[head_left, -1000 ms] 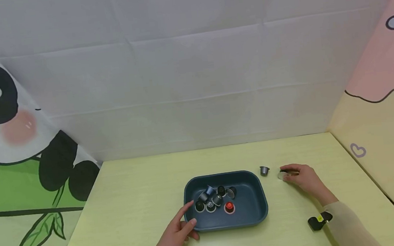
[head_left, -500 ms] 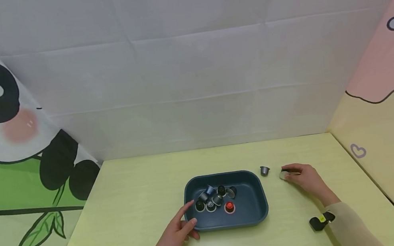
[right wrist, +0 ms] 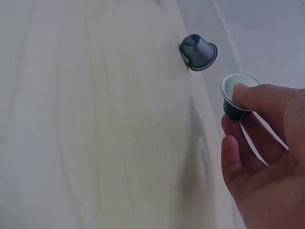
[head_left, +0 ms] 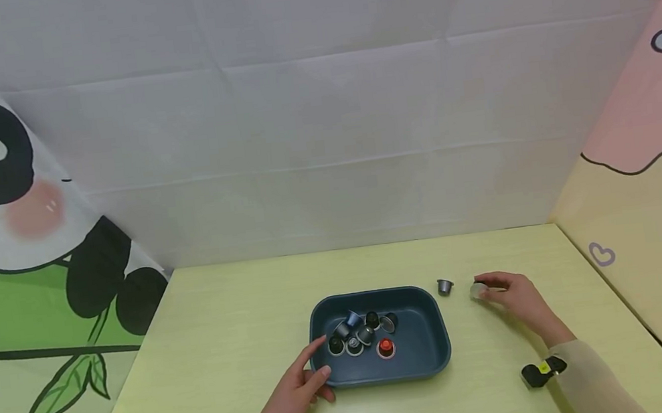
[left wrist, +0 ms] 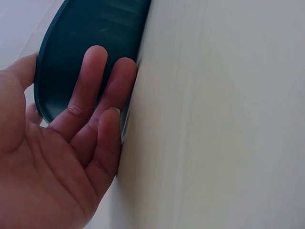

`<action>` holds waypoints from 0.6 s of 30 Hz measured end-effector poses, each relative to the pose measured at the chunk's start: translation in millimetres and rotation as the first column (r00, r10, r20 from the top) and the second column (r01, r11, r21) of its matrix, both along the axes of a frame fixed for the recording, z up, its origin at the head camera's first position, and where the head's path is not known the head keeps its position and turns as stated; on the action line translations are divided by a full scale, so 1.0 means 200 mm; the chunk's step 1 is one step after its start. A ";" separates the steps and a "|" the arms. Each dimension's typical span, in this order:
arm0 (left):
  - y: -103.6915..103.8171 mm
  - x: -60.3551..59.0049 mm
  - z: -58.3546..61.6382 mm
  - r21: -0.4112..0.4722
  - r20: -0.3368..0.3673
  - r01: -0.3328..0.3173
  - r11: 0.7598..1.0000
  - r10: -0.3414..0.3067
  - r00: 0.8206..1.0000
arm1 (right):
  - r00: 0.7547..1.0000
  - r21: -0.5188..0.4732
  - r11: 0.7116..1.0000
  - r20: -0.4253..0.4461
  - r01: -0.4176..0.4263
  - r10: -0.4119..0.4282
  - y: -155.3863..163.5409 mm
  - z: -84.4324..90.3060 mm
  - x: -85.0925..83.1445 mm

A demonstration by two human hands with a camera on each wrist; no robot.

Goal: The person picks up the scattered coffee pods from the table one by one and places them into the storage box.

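Observation:
At the front left corner of a dark blue tray (head_left: 419, 352), my left hand (head_left: 290, 397) holds the wall, with thumb and index finger at the rim and the other fingers against the outside in the left wrist view. Right of the tray, my right hand (head_left: 519, 299) pinches a dark coffee capsule (right wrist: 230, 86), its thumb on the pale foil lid and fingertips under the base. Another grey capsule (head_left: 445, 287) rests on the table between tray and right hand. Inside the tray lie several dark, grey and blue capsules (head_left: 365, 335) and a red one (head_left: 385, 347).
The pale yellow table (head_left: 228, 325) meets a white cloth backdrop (head_left: 323, 133) at the back. A printed panel (head_left: 641, 221) closes off the right side, and a cartoon print (head_left: 25, 292) the left. A black device (head_left: 539, 373) sits on the right wrist.
My right hand has shifted very slightly right with the capsule, whose lid has turned a little. The left hand, the tray and its capsules stay where they were.

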State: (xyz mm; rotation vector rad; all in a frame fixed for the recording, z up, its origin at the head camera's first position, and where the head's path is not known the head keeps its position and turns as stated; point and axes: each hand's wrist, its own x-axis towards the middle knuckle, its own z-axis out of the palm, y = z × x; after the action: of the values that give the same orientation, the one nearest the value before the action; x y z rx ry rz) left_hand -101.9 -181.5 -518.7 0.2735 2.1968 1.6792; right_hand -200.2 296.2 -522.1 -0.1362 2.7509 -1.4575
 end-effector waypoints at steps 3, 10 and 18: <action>0.00 0.00 0.00 0.000 0.000 0.000 1.000 0.000 1.000 | 1.000 -0.004 1.000 -0.009 -0.002 0.002 0.00 0.02 0.00; 0.00 0.00 0.01 -0.007 0.002 -0.007 1.000 0.007 1.000 | 0.999 -0.007 1.000 -0.039 -0.016 0.015 -0.02 0.07 0.00; 0.00 0.00 0.01 -0.002 0.004 -0.015 1.000 0.015 1.000 | 0.997 -0.020 0.999 -0.069 -0.026 0.025 -0.04 0.13 0.01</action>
State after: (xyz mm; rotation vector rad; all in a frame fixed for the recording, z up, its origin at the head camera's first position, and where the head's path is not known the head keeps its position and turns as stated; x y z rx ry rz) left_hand -101.0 -181.0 -517.7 0.2527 2.2028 1.6837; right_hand -197.6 287.8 -496.1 -0.2254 2.7765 -1.5036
